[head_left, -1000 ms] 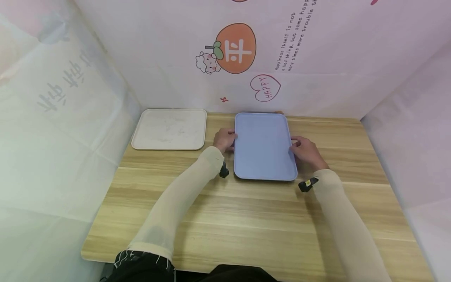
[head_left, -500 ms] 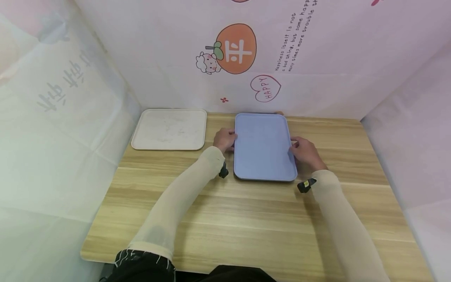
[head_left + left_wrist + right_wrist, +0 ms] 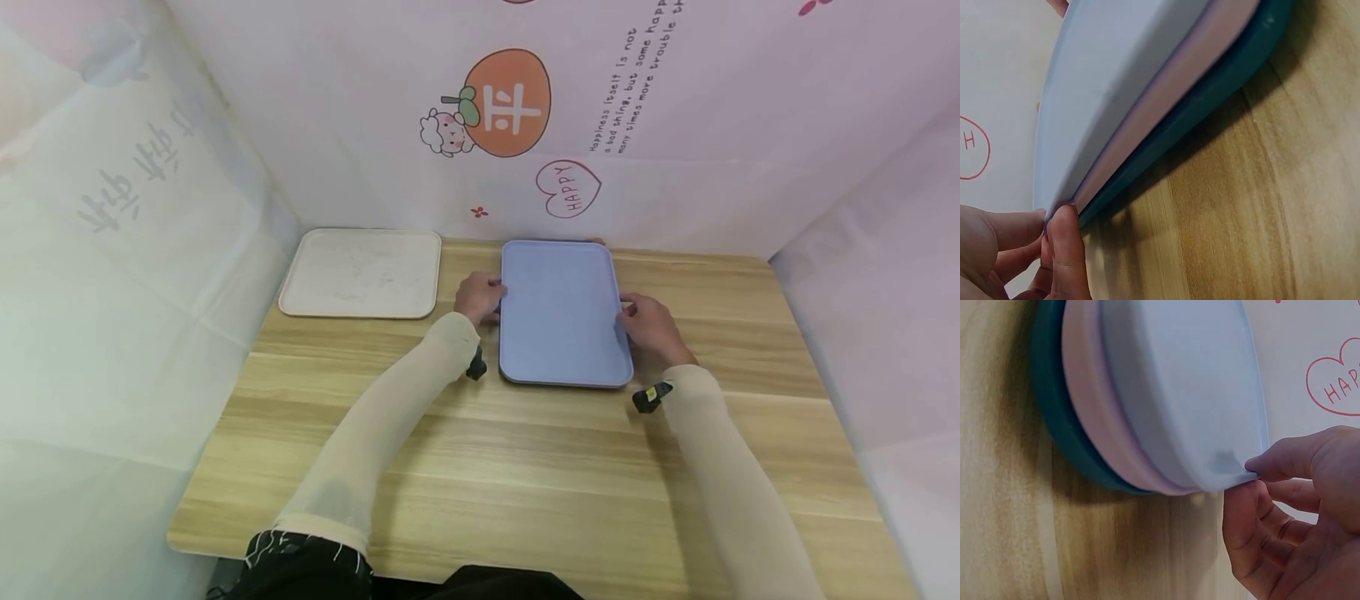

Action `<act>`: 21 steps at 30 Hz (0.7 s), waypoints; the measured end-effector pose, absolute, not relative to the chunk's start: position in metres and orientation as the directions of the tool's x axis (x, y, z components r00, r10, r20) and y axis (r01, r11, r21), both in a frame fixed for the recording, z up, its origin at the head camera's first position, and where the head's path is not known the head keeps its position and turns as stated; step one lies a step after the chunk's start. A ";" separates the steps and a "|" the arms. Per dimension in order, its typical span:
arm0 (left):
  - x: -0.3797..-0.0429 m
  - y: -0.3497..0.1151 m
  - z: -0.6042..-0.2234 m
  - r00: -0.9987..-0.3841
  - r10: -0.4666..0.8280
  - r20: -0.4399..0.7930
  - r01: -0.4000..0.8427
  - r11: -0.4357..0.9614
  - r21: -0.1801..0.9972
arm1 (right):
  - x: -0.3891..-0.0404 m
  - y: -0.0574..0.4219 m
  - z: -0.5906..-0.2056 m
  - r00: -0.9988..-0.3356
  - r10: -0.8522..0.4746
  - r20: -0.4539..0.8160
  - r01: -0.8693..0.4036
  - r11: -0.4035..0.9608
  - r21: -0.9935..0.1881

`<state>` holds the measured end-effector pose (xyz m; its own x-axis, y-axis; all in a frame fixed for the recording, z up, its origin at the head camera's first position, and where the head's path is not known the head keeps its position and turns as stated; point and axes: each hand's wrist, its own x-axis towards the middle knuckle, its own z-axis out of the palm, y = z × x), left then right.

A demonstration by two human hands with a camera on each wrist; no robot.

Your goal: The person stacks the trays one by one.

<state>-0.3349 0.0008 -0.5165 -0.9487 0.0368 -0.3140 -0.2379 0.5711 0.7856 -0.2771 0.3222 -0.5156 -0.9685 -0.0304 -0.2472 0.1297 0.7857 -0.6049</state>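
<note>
A light blue rectangular tray lies upside or face up, I cannot tell which, at the back middle of the wooden table. Beneath it the left wrist view reveals a pink tray and a teal tray, stacked; the head view mostly hides these two. My left hand pinches the blue tray's left edge, thumb on top and finger below. On the opposite edge, my right hand pinches the same tray between thumb and fingers. In the right wrist view its thumb presses the rim near a corner.
A white marbled tray lies at the table's back left. Printed sheets wall in the table at the back and both sides. Something small and brownish peeks out behind the blue tray.
Both hands keep their hold on the blue tray's edges. The head view has shifted very slightly; the trays show no clear movement.
</note>
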 end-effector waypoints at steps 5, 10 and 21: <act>-0.342 0.001 -0.522 -0.942 0.028 -0.335 -0.260 0.570 0.780 | -0.275 0.322 -0.513 -0.970 -0.030 -0.242 0.128 0.782 -0.610; -0.345 0.003 -0.524 -0.937 0.006 -0.350 -0.279 0.594 0.755 | -0.273 0.321 -0.512 -0.970 -0.023 -0.242 0.134 0.779 -0.612; -0.341 0.003 -0.523 -0.943 -0.005 -0.334 -0.284 0.537 0.794 | -0.272 0.316 -0.513 -0.972 0.020 -0.233 0.157 0.796 -0.585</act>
<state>-0.3411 0.0028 -0.5228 -0.9426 -0.0051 -0.3340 -0.2844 0.5366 0.7944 -0.2724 0.3162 -0.5130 -0.9723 0.0204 -0.2330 0.1568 0.7959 -0.5848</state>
